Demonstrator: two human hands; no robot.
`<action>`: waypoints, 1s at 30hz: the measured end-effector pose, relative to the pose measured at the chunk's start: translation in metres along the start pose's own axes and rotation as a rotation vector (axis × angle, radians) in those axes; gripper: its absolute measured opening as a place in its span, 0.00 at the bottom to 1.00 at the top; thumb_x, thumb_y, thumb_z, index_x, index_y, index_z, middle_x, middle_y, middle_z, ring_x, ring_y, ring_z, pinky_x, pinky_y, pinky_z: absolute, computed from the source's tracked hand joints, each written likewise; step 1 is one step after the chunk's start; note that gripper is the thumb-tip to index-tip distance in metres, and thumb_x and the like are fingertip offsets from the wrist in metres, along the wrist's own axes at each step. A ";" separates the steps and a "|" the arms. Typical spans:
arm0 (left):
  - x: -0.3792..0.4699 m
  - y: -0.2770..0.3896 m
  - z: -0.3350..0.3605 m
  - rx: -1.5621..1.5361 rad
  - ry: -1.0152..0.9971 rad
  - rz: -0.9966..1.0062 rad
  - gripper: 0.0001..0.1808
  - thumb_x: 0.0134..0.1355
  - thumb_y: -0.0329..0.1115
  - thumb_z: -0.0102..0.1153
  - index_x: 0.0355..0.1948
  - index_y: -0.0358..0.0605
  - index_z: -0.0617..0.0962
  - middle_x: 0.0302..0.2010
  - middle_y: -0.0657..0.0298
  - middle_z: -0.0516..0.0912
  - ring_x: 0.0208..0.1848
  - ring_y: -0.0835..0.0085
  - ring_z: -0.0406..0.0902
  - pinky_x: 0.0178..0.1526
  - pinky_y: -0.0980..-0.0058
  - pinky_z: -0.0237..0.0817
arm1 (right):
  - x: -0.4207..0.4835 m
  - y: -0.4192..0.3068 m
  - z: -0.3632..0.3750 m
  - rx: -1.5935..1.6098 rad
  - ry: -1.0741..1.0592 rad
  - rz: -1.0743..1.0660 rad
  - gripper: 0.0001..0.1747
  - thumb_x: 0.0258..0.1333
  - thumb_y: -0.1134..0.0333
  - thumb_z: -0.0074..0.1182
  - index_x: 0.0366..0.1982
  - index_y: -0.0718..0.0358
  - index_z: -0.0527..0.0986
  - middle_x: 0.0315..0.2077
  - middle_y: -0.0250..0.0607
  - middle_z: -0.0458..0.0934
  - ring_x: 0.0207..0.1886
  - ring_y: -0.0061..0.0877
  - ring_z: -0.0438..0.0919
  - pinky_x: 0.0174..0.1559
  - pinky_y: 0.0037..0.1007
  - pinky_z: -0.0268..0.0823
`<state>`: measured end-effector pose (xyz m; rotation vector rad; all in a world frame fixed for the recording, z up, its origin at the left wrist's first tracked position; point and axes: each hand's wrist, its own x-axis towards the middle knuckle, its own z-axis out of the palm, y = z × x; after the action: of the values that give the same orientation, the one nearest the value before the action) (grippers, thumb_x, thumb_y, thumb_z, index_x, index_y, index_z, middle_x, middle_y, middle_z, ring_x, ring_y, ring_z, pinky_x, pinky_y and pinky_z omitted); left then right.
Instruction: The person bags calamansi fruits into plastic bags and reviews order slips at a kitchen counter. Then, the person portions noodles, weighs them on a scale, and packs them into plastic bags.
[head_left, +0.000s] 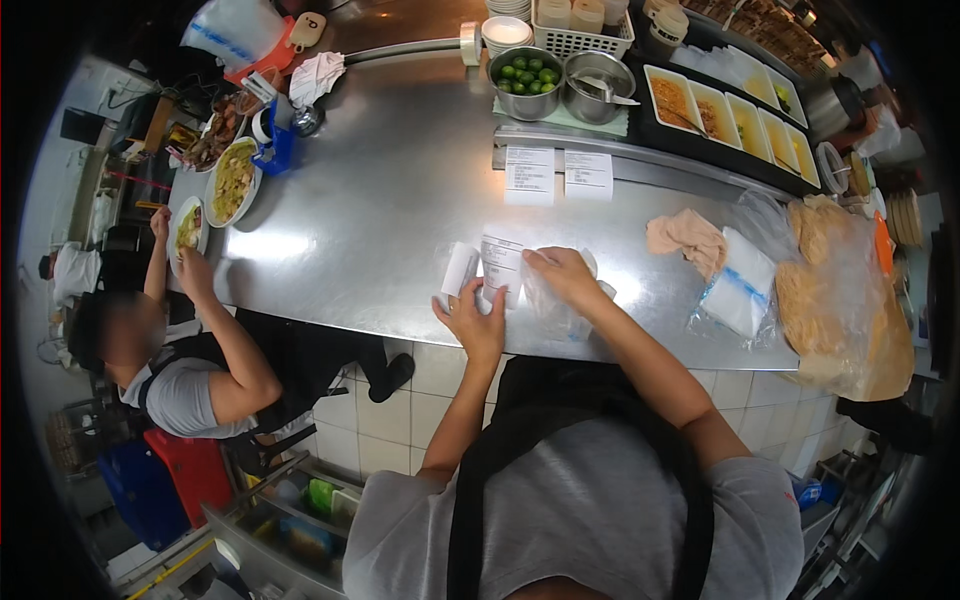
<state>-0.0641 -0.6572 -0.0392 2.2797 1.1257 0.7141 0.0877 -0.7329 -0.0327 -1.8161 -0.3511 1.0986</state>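
Observation:
A printed paper slip (502, 259) stands up from the steel worktop in front of me. My left hand (480, 319) holds its lower part between the fingers. At its right edge, my right hand (568, 276) pinches the paper. Just left of it, a curled white paper slip (459, 268) lies close to my left fingertips. A clear plastic bag (553, 311) sits under and beside my right hand, and its contents are hard to make out. Two more printed slips, a left one (529, 176) and a right one (589, 176), hang from a metal rail (637, 166).
At the left, a co-worker (202, 375) handles a plate of food (187, 225). A pot of green limes (527, 81) and white food trays (716, 112) stand at the back. A cloth (690, 238), packed plastic bags (739, 281) and a brown paper bag (877, 360) lie right.

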 end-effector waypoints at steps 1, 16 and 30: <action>-0.002 -0.001 0.002 -0.005 -0.001 0.000 0.19 0.47 0.36 0.66 0.40 0.43 0.75 0.36 0.56 0.79 0.45 0.62 0.74 0.61 0.52 0.45 | 0.001 0.000 0.005 -0.035 0.057 -0.067 0.34 0.45 0.49 0.58 0.43 0.73 0.72 0.38 0.56 0.77 0.42 0.36 0.77 0.45 0.29 0.67; 0.071 0.096 0.042 -0.161 0.159 0.691 0.36 0.46 0.37 0.66 0.55 0.35 0.67 0.38 0.51 0.80 0.45 0.53 0.74 0.54 0.57 0.58 | -0.023 0.025 -0.150 0.465 0.584 -0.284 0.08 0.52 0.66 0.55 0.30 0.65 0.75 0.24 0.29 0.74 0.26 0.14 0.68 0.28 0.18 0.61; 0.106 0.086 0.019 -0.621 0.115 0.237 0.40 0.52 0.19 0.51 0.65 0.37 0.51 0.52 0.46 0.71 0.46 0.62 0.75 0.48 0.71 0.66 | 0.037 -0.015 -0.127 0.103 0.621 -0.726 0.18 0.54 0.73 0.48 0.48 0.59 0.73 0.33 0.40 0.79 0.34 0.24 0.75 0.38 0.24 0.66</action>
<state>0.0514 -0.6205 0.0263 1.8592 0.5643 1.1177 0.2136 -0.7744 -0.0218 -1.6289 -0.5041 0.0403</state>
